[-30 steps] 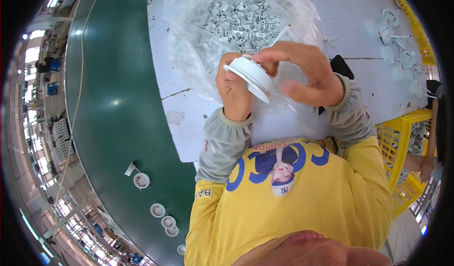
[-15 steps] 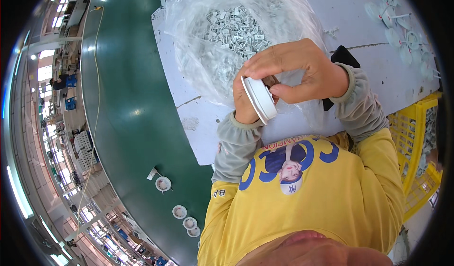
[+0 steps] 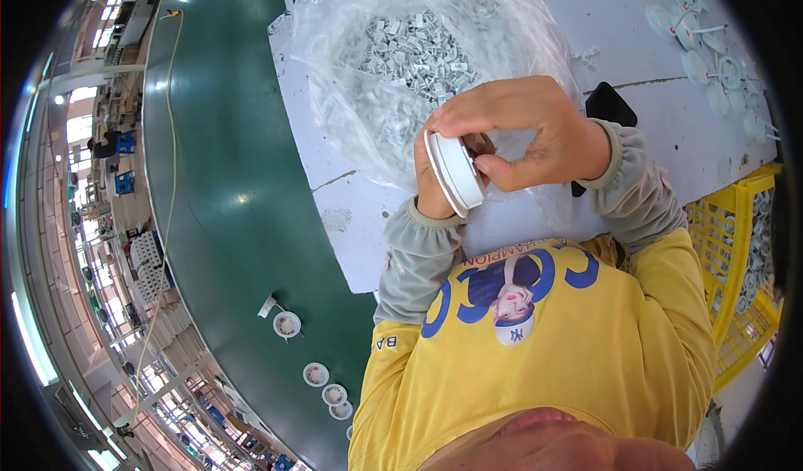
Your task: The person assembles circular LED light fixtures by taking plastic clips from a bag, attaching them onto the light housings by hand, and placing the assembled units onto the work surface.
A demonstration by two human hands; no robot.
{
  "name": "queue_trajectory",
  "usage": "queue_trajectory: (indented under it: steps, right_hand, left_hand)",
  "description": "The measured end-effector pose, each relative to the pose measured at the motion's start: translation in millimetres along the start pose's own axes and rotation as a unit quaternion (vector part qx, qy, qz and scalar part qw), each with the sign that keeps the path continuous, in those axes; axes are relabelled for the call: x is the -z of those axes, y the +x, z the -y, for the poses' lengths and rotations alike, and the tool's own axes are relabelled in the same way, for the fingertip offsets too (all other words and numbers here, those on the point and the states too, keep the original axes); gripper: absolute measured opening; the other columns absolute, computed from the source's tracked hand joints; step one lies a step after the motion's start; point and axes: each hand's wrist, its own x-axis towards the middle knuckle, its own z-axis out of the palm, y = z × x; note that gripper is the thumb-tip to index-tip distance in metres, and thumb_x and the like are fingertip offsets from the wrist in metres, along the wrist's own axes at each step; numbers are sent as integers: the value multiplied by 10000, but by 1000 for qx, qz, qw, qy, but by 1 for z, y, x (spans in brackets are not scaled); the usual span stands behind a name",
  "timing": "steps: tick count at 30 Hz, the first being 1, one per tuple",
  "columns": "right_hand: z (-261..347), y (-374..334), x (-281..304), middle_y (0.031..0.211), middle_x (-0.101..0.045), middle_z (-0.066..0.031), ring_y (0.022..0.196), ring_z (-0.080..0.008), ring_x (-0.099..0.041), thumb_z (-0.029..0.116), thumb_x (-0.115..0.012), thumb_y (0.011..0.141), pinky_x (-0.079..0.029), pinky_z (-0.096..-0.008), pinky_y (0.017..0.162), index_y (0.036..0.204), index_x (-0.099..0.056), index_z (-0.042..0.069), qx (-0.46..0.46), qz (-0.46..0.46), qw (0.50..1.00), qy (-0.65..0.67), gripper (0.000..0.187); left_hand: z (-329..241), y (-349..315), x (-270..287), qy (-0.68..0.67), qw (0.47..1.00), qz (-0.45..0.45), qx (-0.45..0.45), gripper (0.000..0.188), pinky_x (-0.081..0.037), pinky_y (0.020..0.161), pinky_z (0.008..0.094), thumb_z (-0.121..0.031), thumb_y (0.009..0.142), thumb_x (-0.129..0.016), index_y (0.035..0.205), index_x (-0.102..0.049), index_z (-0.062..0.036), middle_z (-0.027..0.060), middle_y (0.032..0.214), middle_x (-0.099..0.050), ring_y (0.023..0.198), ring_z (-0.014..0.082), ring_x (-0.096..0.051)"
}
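Disc (image 3: 454,170), white and rimmed, is held tilted by the left hand (image 3: 429,184), partly hidden behind it, and touched by the curled right hand (image 3: 539,128), above pale table (image 3: 648,128) near clear bag (image 3: 335,94) of small parts (image 3: 414,53).

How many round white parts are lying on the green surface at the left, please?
5: the top part, the second part below it, the third part and fourth part close together, and the fifth part, partly covered by the yellow shirt. More may be hidden there.
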Motion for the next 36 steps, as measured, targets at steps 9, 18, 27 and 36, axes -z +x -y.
queue_trajectory:
  steps: [9,18,27,36]
  right_hand:
    - [21,0,-11,1164,-527,-137,675,-163,-541,51,-704,627,-452,-256,641,936,-501,36,-137,26,985,100,370]
    - [16,-3,-23,1181,-508,-123,893,-252,-521,92,-732,638,-434,-311,730,889,-495,54,-41,-21,999,-24,347]
    - [13,-4,-20,1058,-546,-96,841,-233,-550,120,-700,662,-427,-341,784,930,-505,43,-16,-15,999,-42,340]
    - [16,-2,-6,737,-575,-47,494,-161,-526,123,-641,664,-426,-248,468,856,-562,38,-36,-39,999,7,225]
  left_hand:
    - [42,-6,18,-309,944,45,107,213,-369,373,206,-291,800,-570,870,-474,-113,-3,652,-510,439,99,-468]
    - [36,-4,13,-180,976,-9,124,201,-387,415,203,-259,786,-580,850,-452,-119,-9,649,-511,466,82,-478]
    - [49,-2,5,-106,993,-56,-9,198,-391,429,202,-250,785,-579,848,-443,-121,-13,637,-506,473,80,-481]
    - [9,-3,1,-78,977,-8,198,131,-393,500,203,-197,768,-563,817,-463,-130,-36,581,-488,548,88,-504]
